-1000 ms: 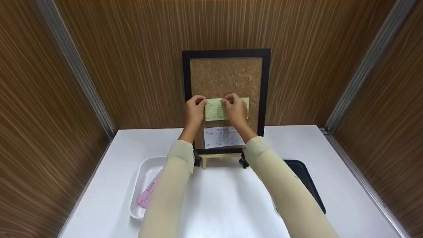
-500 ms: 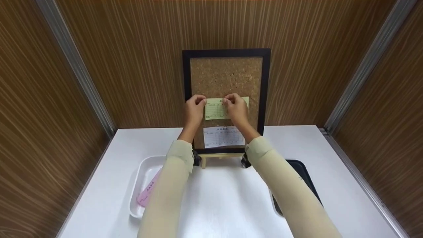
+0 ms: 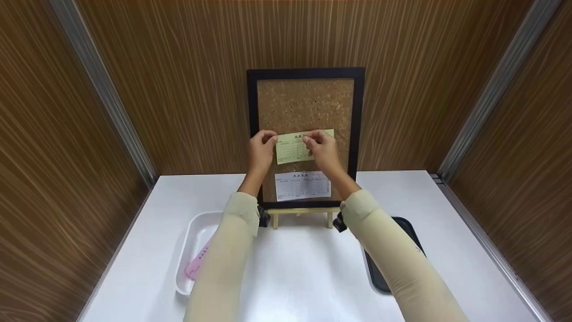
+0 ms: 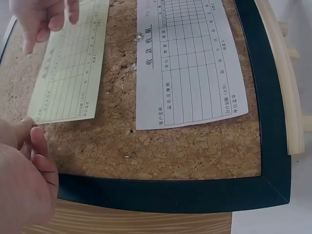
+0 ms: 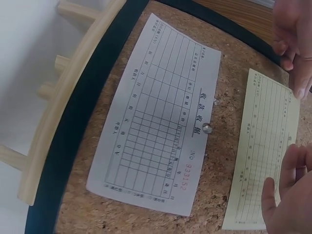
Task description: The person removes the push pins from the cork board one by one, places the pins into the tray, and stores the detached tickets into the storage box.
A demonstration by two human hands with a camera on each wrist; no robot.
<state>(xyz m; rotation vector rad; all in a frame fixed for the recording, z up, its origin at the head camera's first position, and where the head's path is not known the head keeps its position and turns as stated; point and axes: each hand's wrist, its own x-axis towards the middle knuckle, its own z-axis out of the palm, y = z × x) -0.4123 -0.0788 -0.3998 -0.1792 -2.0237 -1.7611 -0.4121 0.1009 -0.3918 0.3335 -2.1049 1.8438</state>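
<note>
A pale yellow receipt slip (image 3: pixel 290 150) lies tilted against the framed corkboard (image 3: pixel 308 103), its right end higher. My left hand (image 3: pixel 262 150) pinches its left corner between thumb and forefinger, also visible in the left wrist view. Over the slip's printed title, my right hand (image 3: pixel 325 150) brings thumb and forefinger together at the top edge, covering part of the paper. I cannot tell what is between those fingertips. Below hangs a white receipt slip (image 3: pixel 303 186), fixed near its title by a clear pushpin (image 5: pixel 207 128).
The board stands on a small wooden easel (image 3: pixel 298 210) against a wood-grain wall (image 3: pixel 196 89). On the left, a white tray (image 3: pixel 182 268) holds a pink slip (image 3: pixel 196 264). A black tray (image 3: pixel 379 281) lies partly under my right forearm.
The yellow slip has tilted, its left end lower. My right hand has shifted slightly right and its elbow outward, showing more of the title. The left hand keeps its pinch on the corner.
</note>
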